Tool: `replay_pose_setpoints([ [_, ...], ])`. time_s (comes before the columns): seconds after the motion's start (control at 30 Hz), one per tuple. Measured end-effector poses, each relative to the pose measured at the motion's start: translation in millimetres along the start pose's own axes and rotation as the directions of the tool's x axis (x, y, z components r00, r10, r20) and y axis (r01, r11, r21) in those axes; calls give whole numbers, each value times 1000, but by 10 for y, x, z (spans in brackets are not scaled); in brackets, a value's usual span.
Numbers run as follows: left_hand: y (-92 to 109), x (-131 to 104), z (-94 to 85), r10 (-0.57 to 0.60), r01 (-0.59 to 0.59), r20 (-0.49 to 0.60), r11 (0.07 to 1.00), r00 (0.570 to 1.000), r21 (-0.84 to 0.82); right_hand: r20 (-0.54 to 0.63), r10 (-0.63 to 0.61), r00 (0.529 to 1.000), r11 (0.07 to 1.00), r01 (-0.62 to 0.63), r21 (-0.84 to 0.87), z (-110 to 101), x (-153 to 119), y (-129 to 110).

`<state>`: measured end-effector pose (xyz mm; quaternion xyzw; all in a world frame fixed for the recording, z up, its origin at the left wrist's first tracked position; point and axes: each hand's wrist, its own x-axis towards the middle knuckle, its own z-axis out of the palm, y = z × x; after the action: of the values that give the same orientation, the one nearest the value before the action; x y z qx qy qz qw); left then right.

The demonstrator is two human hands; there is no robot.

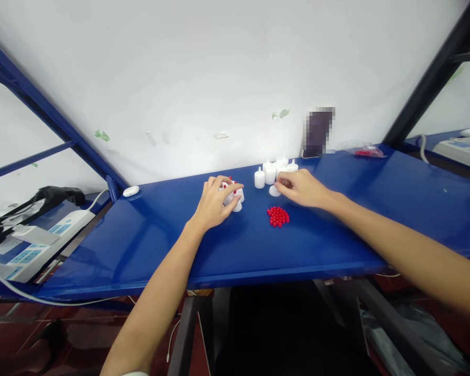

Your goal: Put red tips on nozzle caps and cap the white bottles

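Note:
My left hand (217, 202) is over a group of small white pieces with red tips (238, 191), its thumb and index finger apart beside a white cone-shaped piece (237, 207). Further right, my right hand (297, 187) pinches the top of another white cone-shaped piece (274, 191) on the blue table. Behind that hand stand several white bottles with pointed tips (259, 178). A cluster of small red pieces (278, 216) lies on the table between and in front of my hands.
The blue table (149, 235) meets a white wall. A phone (317, 133) leans there, with a clear bag of red pieces (366, 151) to its right. A white oval object (131, 191) lies at the back left; power strips (43, 245) are at the far left.

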<state>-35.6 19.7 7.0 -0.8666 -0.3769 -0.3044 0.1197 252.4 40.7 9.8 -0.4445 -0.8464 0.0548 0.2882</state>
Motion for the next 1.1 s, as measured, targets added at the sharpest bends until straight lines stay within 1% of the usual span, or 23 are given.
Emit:
replay_pose_setpoints([
  [0.1, -13, -5, 36, 5, -4, -22, 1000, 1000, 4, 14, 4, 1000, 1000, -4, -2, -1, -2, -11],
  [0.23, -51, -10, 71, -55, 52, -85, 998, 995, -37, 28, 13, 1000, 1000, -13, -2, 1, -2, -18],
  [0.33, -59, -7, 72, -89, 81, -108, 994, 990, -71, 33, 16, 999, 1000, -16, 0, 5, -2, -17],
  [0.47, -53, -2, 62, -80, 69, -103, 992, 991, -105, 33, 9, 999, 1000, -9, 7, 15, -3, -4],
  [0.57, -47, -5, 58, -61, 51, -95, 994, 994, -96, 39, 9, 999, 1000, -9, 5, 22, -4, 6],
  [0.77, -36, -26, 68, -69, 65, -58, 995, 996, -78, 47, 5, 999, 1000, -5, 6, 21, -3, 2],
  [0.83, -47, -5, 59, -81, 71, -96, 993, 992, -96, 46, 0, 999, 1000, -1, 5, 21, -2, 0],
  [0.9, -23, 42, 14, -108, 86, -174, 988, 979, -128, 52, -3, 999, 1000, 3, -1, 22, -1, 4],
  [0.97, 111, 88, -84, -131, 96, -248, 984, 960, -148, 69, -7, 998, 1000, 9, -16, 27, 1, 12],
  [1.0, 240, 91, -151, -122, 87, -258, 986, 958, -144, 81, -11, 997, 1000, 13, -24, 30, 2, 16],
  [1.03, 415, 67, -224, -80, 52, -238, 991, 968, -125, 96, -17, 995, 999, 20, -29, 34, 2, 21],
  [1.07, 633, 8, -298, -1, -12, -164, 997, 986, -77, 113, -21, 993, 999, 24, -29, 39, 2, 23],
  [1.1, 885, -91, -366, 148, -149, -53, 989, 988, -9, 130, -23, 991, 999, 26, -21, 45, 2, 23],
])
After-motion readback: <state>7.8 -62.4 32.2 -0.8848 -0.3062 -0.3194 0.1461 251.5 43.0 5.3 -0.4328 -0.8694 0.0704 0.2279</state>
